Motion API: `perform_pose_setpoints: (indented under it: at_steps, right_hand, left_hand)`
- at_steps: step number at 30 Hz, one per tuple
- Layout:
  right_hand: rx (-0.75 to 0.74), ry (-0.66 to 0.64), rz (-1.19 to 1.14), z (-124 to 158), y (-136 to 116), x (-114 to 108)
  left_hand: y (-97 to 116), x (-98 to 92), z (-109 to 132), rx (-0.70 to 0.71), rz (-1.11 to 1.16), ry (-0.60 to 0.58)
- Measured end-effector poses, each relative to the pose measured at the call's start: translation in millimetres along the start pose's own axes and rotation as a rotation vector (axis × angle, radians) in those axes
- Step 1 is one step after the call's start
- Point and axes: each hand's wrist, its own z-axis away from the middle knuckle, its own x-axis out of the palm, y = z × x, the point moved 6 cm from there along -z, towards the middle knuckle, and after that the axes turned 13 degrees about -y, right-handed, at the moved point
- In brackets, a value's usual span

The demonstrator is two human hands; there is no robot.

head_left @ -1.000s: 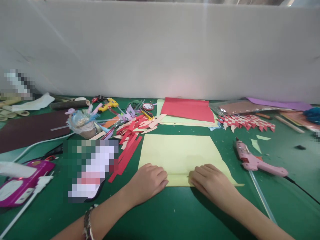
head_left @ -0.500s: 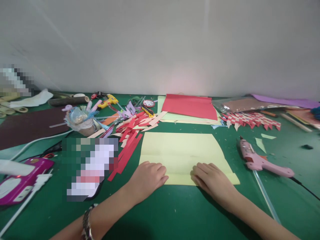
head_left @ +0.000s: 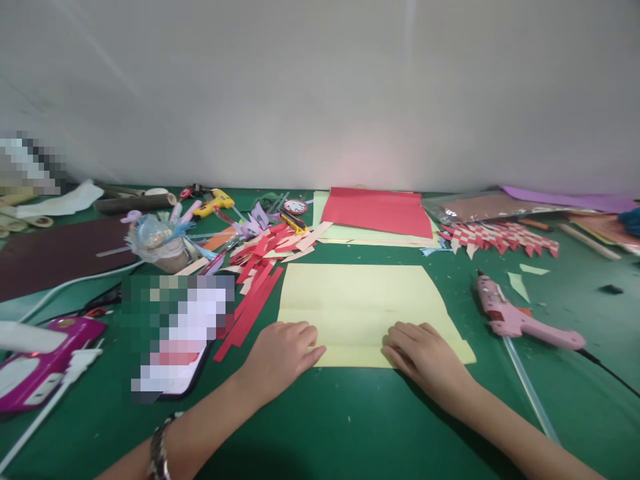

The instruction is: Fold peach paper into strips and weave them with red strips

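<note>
A pale yellow sheet of paper point(head_left: 350, 293) lies on the green table, with a crease across its middle and a narrow strip along its near edge that looks folded over. My left hand point(head_left: 285, 353) rests on its near left corner, fingers curled and thumb along the edge. On the near edge, right of the middle, my right hand point(head_left: 420, 353) presses with bent fingers; its fingertips are partly hidden. Both hands appear closed on the paper.
Right of the sheet lies a pink glue gun point(head_left: 520, 320) with a clear glue stick. Red paper strips point(head_left: 257, 300), a phone point(head_left: 185, 340) and a magenta power strip point(head_left: 55, 360) are at the left. Behind are red paper point(head_left: 377, 212) and a woven red-and-white piece point(head_left: 503, 239).
My left hand has shifted slightly left along the near edge of the paper. My right hand stays at almost the same place, and the view has moved a little.
</note>
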Motion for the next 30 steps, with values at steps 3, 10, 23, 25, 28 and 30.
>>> perform_pose_setpoints:
  at_steps: [3,10,23,25,28,30]
  right_hand:
    - [-0.003,0.003,0.0,0,-1,0]
    - [0.013,0.012,0.03,0,-1,0]
    - [0.029,0.027,0.023,0,1,0]
    - [0.022,0.038,0.016,0,1,0]
    - [0.01,0.052,0.007,0,-1,-3]
    - [0.006,0.058,0.004,1,-2,-4]
  left_hand:
    - [-4,1.4,4,-0.036,0.005,-0.022]
    - [-4,2.3,4,-0.052,0.011,-0.021]
    - [-11,2.2,14,-0.03,0.125,0.016]
    - [-11,2.9,16,-0.046,0.136,0.003]
    - [-14,2.9,20,-0.08,0.164,0.003]
    - [-17,2.9,25,-0.112,0.179,0.009]
